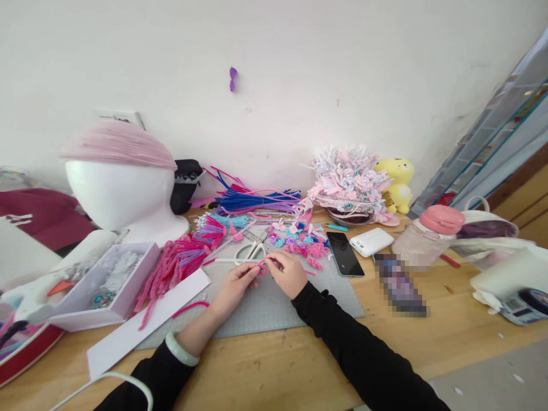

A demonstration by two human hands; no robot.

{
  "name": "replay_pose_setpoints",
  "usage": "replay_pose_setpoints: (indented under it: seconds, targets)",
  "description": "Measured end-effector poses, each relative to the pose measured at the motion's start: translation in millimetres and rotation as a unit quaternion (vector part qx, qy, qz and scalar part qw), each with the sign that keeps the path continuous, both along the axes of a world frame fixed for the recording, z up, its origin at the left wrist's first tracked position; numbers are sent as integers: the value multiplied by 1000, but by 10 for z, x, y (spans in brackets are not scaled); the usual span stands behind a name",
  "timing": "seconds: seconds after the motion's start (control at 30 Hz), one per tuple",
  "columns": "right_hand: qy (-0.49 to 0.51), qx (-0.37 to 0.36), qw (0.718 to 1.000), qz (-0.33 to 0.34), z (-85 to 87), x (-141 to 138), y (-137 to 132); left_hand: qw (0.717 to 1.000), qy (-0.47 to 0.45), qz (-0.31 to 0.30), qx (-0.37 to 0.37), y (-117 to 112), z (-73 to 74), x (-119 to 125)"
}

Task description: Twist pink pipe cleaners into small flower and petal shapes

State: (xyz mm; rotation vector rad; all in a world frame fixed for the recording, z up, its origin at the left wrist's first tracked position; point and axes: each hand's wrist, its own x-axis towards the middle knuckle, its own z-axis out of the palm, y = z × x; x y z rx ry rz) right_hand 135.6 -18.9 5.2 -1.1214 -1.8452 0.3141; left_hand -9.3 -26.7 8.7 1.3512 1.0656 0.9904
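My left hand (237,283) and my right hand (287,273) meet over a grey cutting mat (274,305). Both pinch a small pink pipe cleaner piece (262,266) held between their fingertips, its bent end between the two hands. White-handled scissors (252,249) lie just beyond the fingers. A heap of pink pipe cleaners (175,265) lies to the left of my left hand. Small pink, blue and purple finished pieces (302,242) lie scattered behind my right hand. Another pink pipe cleaner (189,308) lies by my left wrist.
A white mannequin head (122,191) with a pink cap stands back left, beside a white box (105,285) of beads and a glue gun (32,294). Blue and purple stems (257,200), a decorated headpiece (349,182), a phone (345,254), a power bank (371,241) and a pink-lidded bottle (428,234) sit behind.
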Motion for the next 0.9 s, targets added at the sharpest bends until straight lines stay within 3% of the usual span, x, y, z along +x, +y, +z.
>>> replay_pose_setpoints:
  seconds: [0.17,0.37,0.5,0.63,0.77,0.9]
  targets:
    - [-7,-9,1000,1,8,17,19,1000,-21,21,-11,16,5,-15]
    - [-35,24,998,-39,-2,67,52,999,3,-33,17,-10,0,-9]
    - [-73,27,997,-15,-28,51,24,997,17,-47,60,-40,-25,4]
    - [-119,29,992,-26,-23,5,-41,998,-28,-1,52,-31,-46,-13]
    - [-84,-37,995,-29,0,-45,-84,997,-47,34,59,5,-47,-32]
    - [64,-173,982,41,-45,-105,-66,996,-53,10,74,29,-87,-21]
